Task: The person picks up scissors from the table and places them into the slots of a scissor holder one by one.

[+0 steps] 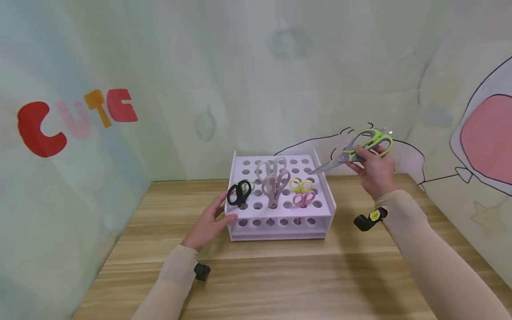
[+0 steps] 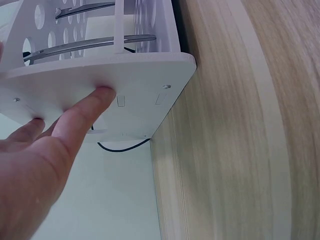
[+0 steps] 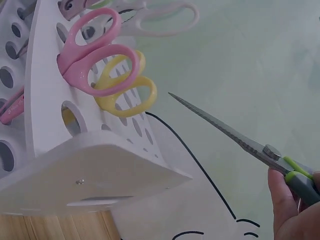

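My right hand point(image 1: 376, 173) grips a pair of scissors point(image 1: 330, 165) with green and grey handles. Their blades point left and slightly down, above the right side of a white rack point(image 1: 280, 225) with round holes. Against the rack's left side panel point(image 2: 135, 92) rest the fingers of my left hand point(image 1: 208, 224). Several scissors stand handle-up in the holes: black scissors point(image 1: 239, 193) at front left, dusty-pink scissors point(image 1: 275, 189) in the middle, pink scissors point(image 3: 102, 65) and yellow scissors point(image 3: 130, 90) at right. Whitish handles point(image 1: 262, 169) and light green ones point(image 1: 250, 186) show partly behind others.
The rack stands on a wooden table point(image 1: 280, 275), near the fabric backdrop point(image 1: 180, 111) behind it. Another patterned wall point(image 1: 460, 186) borders the table at right. A black wrist camera point(image 1: 202, 271) sits on the left sleeve, another point(image 1: 364, 222) on the right.
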The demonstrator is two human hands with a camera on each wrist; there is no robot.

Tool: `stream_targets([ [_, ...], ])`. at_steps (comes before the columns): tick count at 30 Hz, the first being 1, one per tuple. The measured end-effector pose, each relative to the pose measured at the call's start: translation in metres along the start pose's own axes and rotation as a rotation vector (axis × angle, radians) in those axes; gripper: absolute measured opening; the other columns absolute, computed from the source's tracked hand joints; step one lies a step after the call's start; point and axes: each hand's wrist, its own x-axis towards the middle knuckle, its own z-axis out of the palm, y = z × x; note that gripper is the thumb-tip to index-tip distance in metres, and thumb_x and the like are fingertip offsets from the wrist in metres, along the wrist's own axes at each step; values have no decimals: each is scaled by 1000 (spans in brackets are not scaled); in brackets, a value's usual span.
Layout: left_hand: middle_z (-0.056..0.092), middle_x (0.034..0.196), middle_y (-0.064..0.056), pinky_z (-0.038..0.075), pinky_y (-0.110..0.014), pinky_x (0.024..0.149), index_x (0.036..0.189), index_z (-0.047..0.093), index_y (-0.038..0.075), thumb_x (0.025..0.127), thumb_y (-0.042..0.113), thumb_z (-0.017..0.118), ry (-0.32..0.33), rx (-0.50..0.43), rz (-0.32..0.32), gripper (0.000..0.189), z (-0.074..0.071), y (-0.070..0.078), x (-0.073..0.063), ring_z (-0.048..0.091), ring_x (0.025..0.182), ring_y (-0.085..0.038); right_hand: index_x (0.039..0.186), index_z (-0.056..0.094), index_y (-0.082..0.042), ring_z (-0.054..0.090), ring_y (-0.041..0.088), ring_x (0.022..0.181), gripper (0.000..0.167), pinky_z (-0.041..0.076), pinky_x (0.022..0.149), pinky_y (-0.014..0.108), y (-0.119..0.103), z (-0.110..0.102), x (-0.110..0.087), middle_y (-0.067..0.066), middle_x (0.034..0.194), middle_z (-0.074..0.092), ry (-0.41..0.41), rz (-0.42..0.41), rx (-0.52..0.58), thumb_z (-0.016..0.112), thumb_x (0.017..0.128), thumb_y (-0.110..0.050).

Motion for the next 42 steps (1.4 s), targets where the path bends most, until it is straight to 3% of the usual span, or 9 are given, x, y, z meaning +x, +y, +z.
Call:
stream_targets([
  [3, 19, 162, -12, 31, -59, 110, 158, 26, 20, 93, 26, 70, -3, -4, 4, 79, 1, 1, 0, 30, 141, -43, 111, 50, -5, 68, 19, 86, 28, 61, 70, 38, 8, 9, 3, 9, 99, 60, 15, -24, -32, 67, 91, 5],
  [10, 19, 162, -13, 29, -59, 110, 157, 26, 17, 93, 25, 71, 6, -3, 4, 79, 1, 1, -1, 31, 140, -43, 114, 51, -9, 66, 20, 96, 28, 59, 76, 35, 24, 28, 12, 9, 106, 51, 20, -95, -277, 67, 92, -1],
  [21, 18, 162, -13, 30, -58, 110, 158, 25, 16, 92, 22, 71, 5, -13, 5, 80, 3, 1, 0, 29, 141, -43, 126, 49, -5, 65, 21, 93, 37, 59, 78, 34, 36, 38, 15, 9, 110, 53, -40, -125, -441, 66, 93, 0],
  [27, 19, 162, -12, 31, -58, 110, 158, 25, 17, 92, 23, 72, 13, -4, 2, 81, 2, -1, 0, 31, 140, -43, 132, 46, -3, 65, 22, 96, 43, 59, 78, 33, 41, 42, 18, 9, 112, 54, -106, -139, -598, 66, 94, -3],
  [42, 22, 161, -12, 35, -53, 109, 157, 26, 15, 92, 19, 72, 15, -31, 12, 80, 1, -3, -2, 33, 139, -42, 130, 48, 4, 64, 30, 103, 37, 59, 79, 33, 53, 50, 25, 21, 121, 58, -363, -128, -819, 63, 97, -6],
])
